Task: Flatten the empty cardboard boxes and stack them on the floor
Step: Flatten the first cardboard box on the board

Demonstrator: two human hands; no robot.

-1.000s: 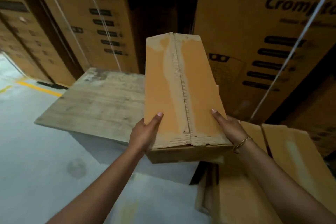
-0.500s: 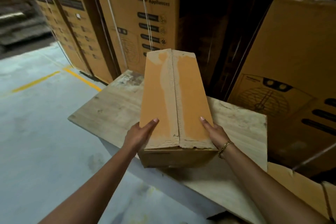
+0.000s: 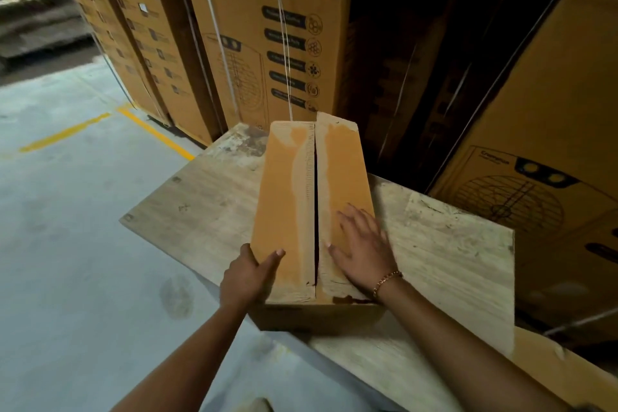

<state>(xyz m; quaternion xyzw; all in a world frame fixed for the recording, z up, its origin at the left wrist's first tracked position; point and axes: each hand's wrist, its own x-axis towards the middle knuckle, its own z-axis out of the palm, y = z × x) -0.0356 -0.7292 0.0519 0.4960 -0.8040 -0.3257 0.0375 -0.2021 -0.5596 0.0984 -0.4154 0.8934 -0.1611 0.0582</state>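
A long, narrow cardboard box (image 3: 287,197) rests lengthwise on a worn wooden table (image 3: 444,254), its two top flaps closed with a dark slit between them. My left hand (image 3: 249,278) grips the box's near left corner, thumb lying on the left flap. My right hand (image 3: 363,247) lies flat on the right flap with fingers spread, and it looks blurred. A gold bracelet sits on that wrist. The near end of the box overhangs the table's front edge a little.
Tall printed Crompton cartons (image 3: 267,37) stand stacked close behind the table and to the right (image 3: 535,160). Grey concrete floor (image 3: 67,244) with yellow lines (image 3: 63,134) spreads to the left. Flat cardboard (image 3: 551,375) lies low at the right, below the table.
The box has come down onto the table. My right hand left the box's side and now lies flat on the right flap. A gap has opened between the flaps.
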